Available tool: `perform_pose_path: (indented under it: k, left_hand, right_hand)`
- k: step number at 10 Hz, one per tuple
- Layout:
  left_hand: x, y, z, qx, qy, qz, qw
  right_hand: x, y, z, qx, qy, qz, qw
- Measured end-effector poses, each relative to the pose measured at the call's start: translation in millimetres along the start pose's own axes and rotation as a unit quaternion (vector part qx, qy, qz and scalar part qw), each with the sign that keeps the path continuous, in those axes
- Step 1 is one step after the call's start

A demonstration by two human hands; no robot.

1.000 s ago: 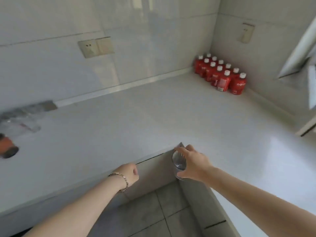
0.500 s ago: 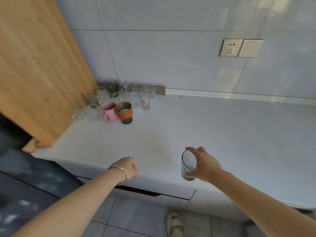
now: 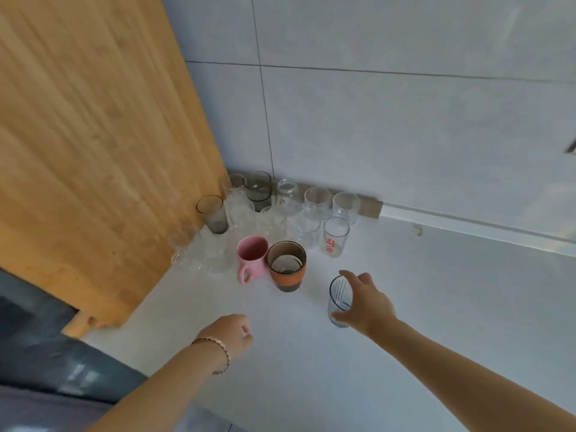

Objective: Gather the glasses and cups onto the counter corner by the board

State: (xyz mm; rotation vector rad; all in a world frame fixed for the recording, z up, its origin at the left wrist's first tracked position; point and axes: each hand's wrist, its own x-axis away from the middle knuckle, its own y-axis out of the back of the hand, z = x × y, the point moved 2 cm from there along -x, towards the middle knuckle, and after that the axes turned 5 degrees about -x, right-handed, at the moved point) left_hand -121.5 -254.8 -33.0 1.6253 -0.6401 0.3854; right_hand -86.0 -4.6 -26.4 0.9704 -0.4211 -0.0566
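My right hand point(image 3: 366, 302) grips a clear striped glass point(image 3: 338, 299) just over the white counter point(image 3: 436, 307), right of the cluster. Beside the big wooden board point(image 3: 93, 135) in the corner stand several glasses, among them a smoky grey glass point(image 3: 213, 215) and a clear glass with red print point(image 3: 335, 236). In front of them are a pink mug point(image 3: 251, 255) and an orange-banded cup point(image 3: 286, 265). My left hand point(image 3: 232, 333), bracelet on the wrist, is a loose fist holding nothing, hovering above the counter's front part.
The board leans against the tiled wall point(image 3: 374, 120) on the left and overhangs the counter edge. A dark surface point(image 3: 46, 353) lies lower left below the counter. Bare counter stretches to the right of the cups.
The view swung left to the board corner. My right hand carried the striped glass from the counter's front edge toward the cluster. My left hand moved forward over the counter.
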Motion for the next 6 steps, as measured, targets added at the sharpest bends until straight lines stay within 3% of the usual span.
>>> perform_pose_path:
  k: [3, 5, 6]
  left_hand:
    - [-66.4, 32.1, 34.1, -0.028, -0.076, 0.027, 0.996]
    - [-92.8, 54.5, 48.6, -0.1, -0.163, 0.059, 0.98]
    - [-98.4, 61.4, 44.7, -0.123, -0.202, 0.073, 0.969]
  right_hand:
    - [-69.6, -20.6, 31.7, -0.038, -0.096, -0.028, 0.994]
    - [-63.5, -35.8, 45.0, -0.137, -0.19, -0.097, 0.967]
    - [-50.5, -44.3, 38.0, -0.104, -0.24, -0.072, 0.962]
